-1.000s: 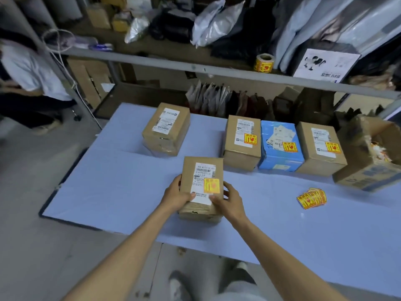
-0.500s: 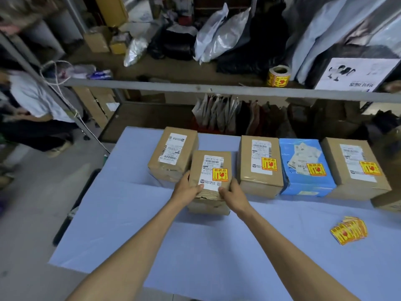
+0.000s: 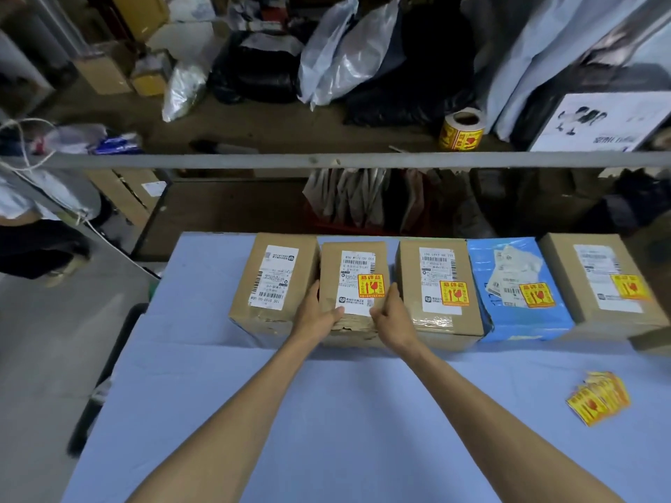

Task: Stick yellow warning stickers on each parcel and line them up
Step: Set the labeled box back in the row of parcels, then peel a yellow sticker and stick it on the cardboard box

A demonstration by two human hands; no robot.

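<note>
Judging from the table [image 3: 326,422], 4 of 5 parcels are stickered. Spare stickers [image 3: 599,399] lie nr the R edge, well apart from the hands. L hand [image 3: 318,315] & R hand [image 3: 395,317] grip the stickered parcel [image 3: 354,263], thumbs on top, fingers round its sides. Vs 0.5 s ago it's gone from in front of the row to in line, btwn brown box [image 3: 432,285] & leftmost box [image 3: 272,281], which has no sticker yet. Sticker roll [image 3: 463,130] sits on the shelf beyond.

Both hands [image 3: 357,317] grip a stickered parcel [image 3: 354,263] in the row.
</note>
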